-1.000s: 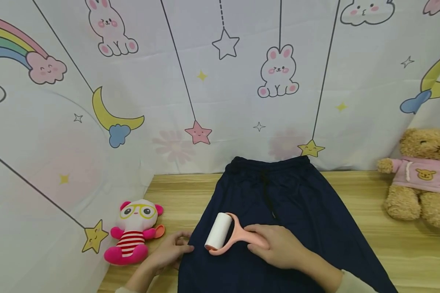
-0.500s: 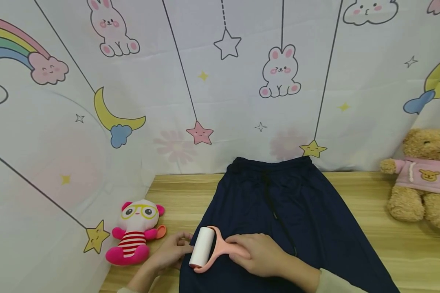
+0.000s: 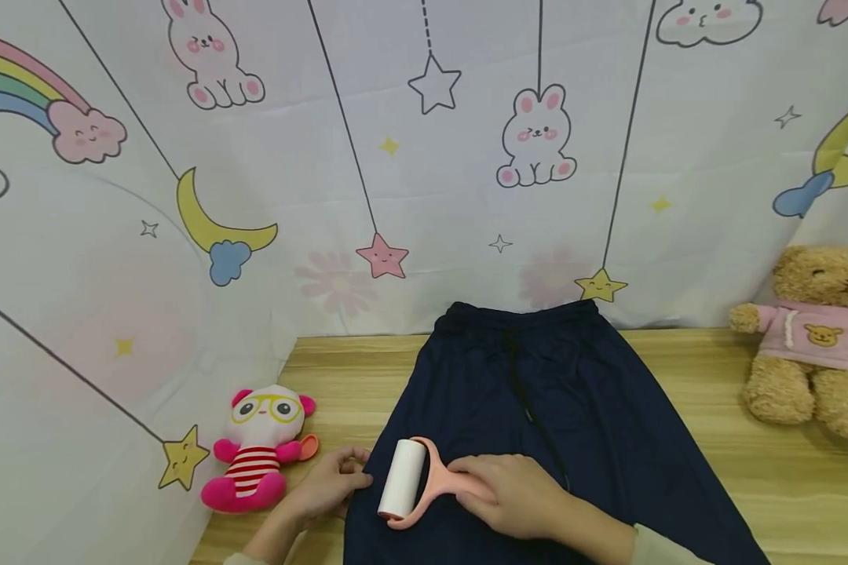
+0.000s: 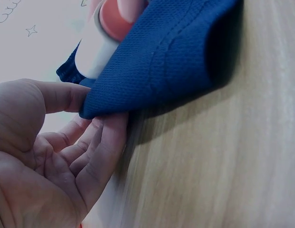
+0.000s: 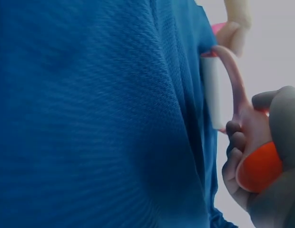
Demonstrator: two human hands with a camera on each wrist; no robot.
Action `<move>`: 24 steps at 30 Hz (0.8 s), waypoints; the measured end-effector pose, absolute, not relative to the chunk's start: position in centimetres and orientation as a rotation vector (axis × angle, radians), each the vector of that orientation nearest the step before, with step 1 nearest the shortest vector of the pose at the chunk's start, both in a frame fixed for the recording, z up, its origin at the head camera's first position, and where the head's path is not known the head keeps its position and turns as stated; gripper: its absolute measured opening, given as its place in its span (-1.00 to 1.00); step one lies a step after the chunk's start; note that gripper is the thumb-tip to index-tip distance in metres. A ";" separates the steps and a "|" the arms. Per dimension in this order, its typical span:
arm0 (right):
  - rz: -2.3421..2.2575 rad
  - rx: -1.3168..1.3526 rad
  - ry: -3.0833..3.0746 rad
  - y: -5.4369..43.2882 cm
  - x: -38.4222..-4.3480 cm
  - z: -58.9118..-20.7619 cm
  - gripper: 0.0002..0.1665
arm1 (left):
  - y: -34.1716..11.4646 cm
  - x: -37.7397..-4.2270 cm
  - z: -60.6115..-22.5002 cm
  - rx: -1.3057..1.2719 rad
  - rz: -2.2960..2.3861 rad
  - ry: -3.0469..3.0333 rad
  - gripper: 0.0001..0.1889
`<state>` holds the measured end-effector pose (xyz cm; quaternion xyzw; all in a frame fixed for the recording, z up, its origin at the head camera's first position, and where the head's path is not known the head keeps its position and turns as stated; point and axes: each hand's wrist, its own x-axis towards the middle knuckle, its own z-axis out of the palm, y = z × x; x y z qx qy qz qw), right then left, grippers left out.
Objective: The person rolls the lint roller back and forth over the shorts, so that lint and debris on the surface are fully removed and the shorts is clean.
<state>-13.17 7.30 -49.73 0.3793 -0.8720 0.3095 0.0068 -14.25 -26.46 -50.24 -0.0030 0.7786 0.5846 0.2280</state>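
A navy garment (image 3: 572,416) with a gathered waistband and a dark drawstring lies spread on the wooden table; its lower end runs out of the head view. My right hand (image 3: 519,496) grips the pink handle of a lint roller (image 3: 403,479), whose white roll rests on the garment's left part. In the right wrist view, fingers and thumb wrap that handle (image 5: 254,126). At the garment's left edge, my left hand (image 3: 328,482) pinches the fabric (image 4: 157,71), thumb on top and fingers underneath, lifting the edge slightly off the table.
On the left sits a pink-and-white plush toy (image 3: 254,467) with yellow glasses, close to my left forearm. A brown teddy bear (image 3: 813,345) in a pink top sits at the right. A printed white cloth backdrop (image 3: 452,204) closes off the back and left.
My right hand has taken the lint roller down and left across the garment, then slightly back to the right. The left hand stays at the garment's edge.
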 end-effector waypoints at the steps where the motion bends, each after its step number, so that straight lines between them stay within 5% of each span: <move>1: 0.963 1.187 -2.728 7.5 -13.1 -49.7 -0.62 | -26.5 -14.2 -50.2 -0.008 1.611 2.144 -0.65; 24: 0.964 1.141 -2.629 15.1 -10.3 -50.8 -0.65 | -26.7 -14.4 -49.8 0.002 1.578 2.143 -0.64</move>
